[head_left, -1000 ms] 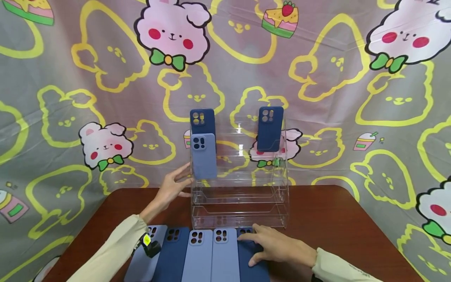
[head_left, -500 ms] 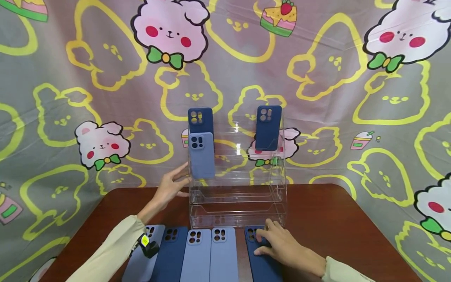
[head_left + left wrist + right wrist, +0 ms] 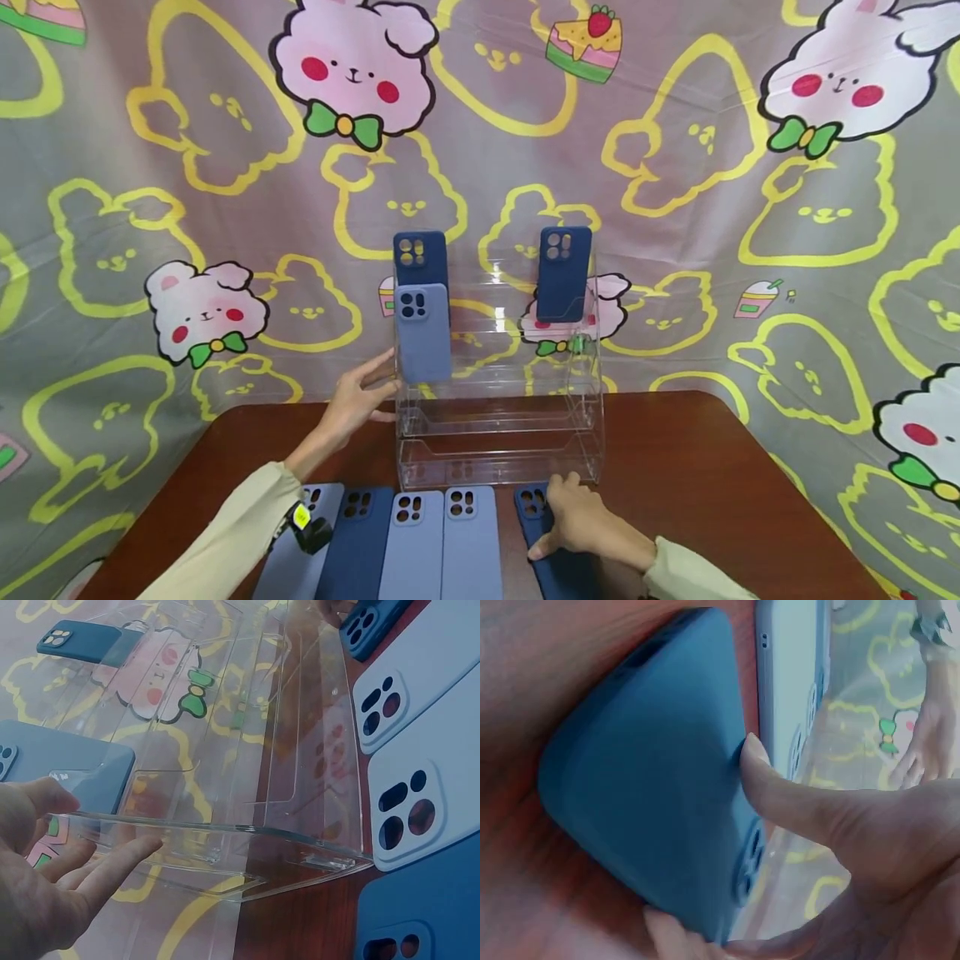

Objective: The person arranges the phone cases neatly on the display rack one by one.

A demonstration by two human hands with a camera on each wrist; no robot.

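Note:
My right hand (image 3: 577, 518) grips a dark blue phone case (image 3: 538, 533) by its long sides, at the right end of a row on the table. In the right wrist view the thumb (image 3: 759, 769) presses one edge and the fingertips (image 3: 676, 934) reach the opposite edge. My left hand (image 3: 352, 404) rests with extended fingers against the left side of a clear acrylic display rack (image 3: 498, 458). The rack bears a dark blue case (image 3: 564, 275) at upper right, another dark blue case (image 3: 420, 254) at upper left, and a light blue case (image 3: 425, 337) just below that one.
Left of the gripped case lie a light blue case (image 3: 472, 546), another light blue case (image 3: 411, 550), a dark blue case (image 3: 358, 542) and a further light blue case (image 3: 300, 550) under the left forearm. A patterned cloth (image 3: 675, 250) hangs behind the brown table (image 3: 675, 450).
My right hand has slid the dark blue case rightward, leaving a gap beside the light blue one, and its grip has closed around the case's sides. The left hand stays at the rack.

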